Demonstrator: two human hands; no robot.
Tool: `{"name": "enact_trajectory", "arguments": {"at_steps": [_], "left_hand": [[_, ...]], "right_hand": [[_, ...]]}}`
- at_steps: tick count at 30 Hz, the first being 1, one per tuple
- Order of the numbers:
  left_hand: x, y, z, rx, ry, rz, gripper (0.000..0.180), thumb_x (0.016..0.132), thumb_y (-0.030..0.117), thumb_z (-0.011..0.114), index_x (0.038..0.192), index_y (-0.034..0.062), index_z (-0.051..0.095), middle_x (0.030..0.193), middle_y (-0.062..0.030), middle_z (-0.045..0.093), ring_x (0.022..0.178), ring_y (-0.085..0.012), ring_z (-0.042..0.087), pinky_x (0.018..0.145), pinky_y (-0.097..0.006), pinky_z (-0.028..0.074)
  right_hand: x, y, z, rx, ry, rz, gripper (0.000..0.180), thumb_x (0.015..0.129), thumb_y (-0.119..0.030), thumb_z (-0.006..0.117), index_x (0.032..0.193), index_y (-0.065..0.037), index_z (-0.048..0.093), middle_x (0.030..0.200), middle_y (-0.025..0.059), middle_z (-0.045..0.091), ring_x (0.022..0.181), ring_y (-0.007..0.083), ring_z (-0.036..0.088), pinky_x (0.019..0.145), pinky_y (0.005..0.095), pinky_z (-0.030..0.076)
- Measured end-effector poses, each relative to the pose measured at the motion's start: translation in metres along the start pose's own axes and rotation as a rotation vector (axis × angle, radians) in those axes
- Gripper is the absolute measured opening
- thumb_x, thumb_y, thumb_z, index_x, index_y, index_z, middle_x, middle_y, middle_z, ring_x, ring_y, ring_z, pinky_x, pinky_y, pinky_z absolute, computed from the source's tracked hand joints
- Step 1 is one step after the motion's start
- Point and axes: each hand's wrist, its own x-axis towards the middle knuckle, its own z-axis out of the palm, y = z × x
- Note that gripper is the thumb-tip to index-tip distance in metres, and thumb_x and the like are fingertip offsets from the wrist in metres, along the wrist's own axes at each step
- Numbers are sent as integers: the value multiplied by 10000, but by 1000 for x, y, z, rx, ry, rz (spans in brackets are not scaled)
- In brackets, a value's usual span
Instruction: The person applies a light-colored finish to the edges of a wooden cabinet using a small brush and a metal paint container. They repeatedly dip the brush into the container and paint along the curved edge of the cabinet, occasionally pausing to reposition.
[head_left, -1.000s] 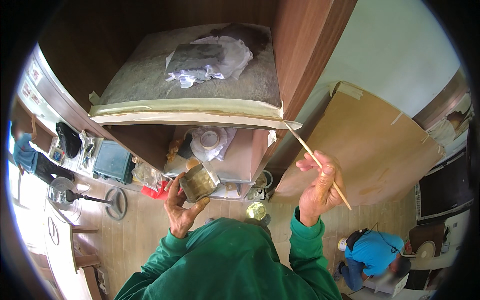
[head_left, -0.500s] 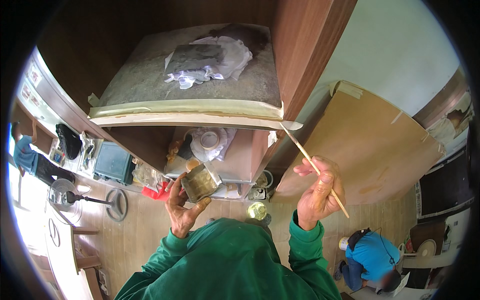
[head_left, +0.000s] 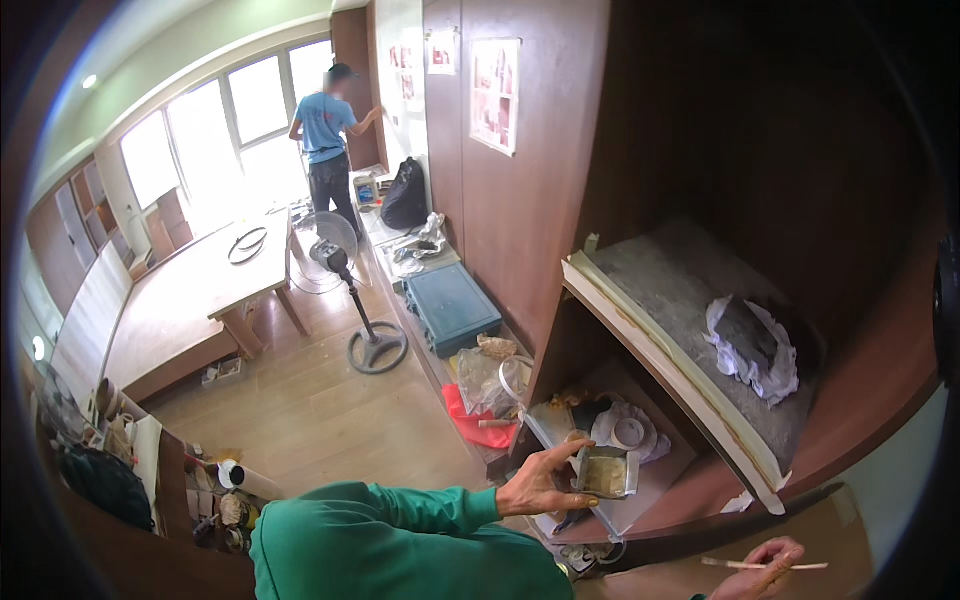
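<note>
My left hand (head_left: 540, 484) grips a small open square metal container (head_left: 607, 476), its inside coated yellowish brown, in front of the cabinet's lower compartment. Low at the right, my right hand (head_left: 765, 572) is closed around a thin paintbrush (head_left: 808, 567) with a pale wooden handle, apart from the shelf. Above both hands runs the shelf's front edge, covered with pale masking tape (head_left: 690, 378). On the grey shelf top (head_left: 650, 258) lies a crumpled white cloth (head_left: 785, 380) with a dark flat piece on it. A tape roll (head_left: 629, 433) rests on another white cloth below.
Left of the cabinet are a red bag (head_left: 470, 418), clear plastic bags (head_left: 487, 378) and a blue-grey case (head_left: 452, 308). A standing fan (head_left: 345, 262) is on the wooden floor beside a long table (head_left: 190, 330). Another person (head_left: 322, 130) in a blue shirt stands by the windows.
The view has swung to the left, bringing the windows and room in. The brush tip has left the taped shelf edge. The container is still in my left hand.
</note>
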Motion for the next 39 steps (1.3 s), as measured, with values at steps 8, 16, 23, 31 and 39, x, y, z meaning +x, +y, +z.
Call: {"name": "enact_trajectory", "arguments": {"at_steps": [8, 16, 23, 31, 39], "left_hand": [[-10, 19, -26, -76, 97, -20, 851, 732, 212, 902, 1442, 32, 468, 1004, -102, 718, 895, -158, 675, 801, -327, 537], [-16, 2, -38, -43, 163, -41, 865, 719, 233, 913, 1435, 31, 472, 1045, -105, 704, 900, -155, 666, 799, -323, 526], [-19, 2, -43, -113, 181, -45, 883, 715, 246, 919, 1444, 32, 469, 1153, -105, 673, 944, -167, 659, 831, -334, 524], [-12, -16, -43, -116, 136, -31, 841, 725, 156, 902, 1437, 30, 472, 1172, -96, 669, 992, -177, 667, 842, -328, 556], [-6, -9, -31, -222, 180, -53, 793, 726, 14, 845, 1426, 2, 473, 1223, -135, 660, 1076, -232, 667, 927, -352, 557]], "right_hand": [[37, -15, 20, -216, -2, -194, 257, 924, -188, 737, 921, 64, 688, 739, 133, 669, 608, 194, 601, 563, 305, 504], [50, 59, 0, -22, -113, 155, 244, 1003, -176, 632, 1120, 6, 521, 919, 177, 680, 854, 209, 675, 713, 291, 585], [48, 72, -7, -113, -126, 106, 262, 997, -159, 640, 1159, 29, 554, 944, 177, 690, 853, 203, 677, 743, 292, 567], [35, 22, 1, -316, -1, -162, 273, 975, -201, 674, 1087, 45, 639, 947, 133, 679, 831, 189, 649, 762, 309, 535], [35, -13, 30, -163, 0, -45, 145, 873, -122, 791, 966, -41, 714, 634, -111, 408, 569, 2, 344, 502, 211, 220]]}}
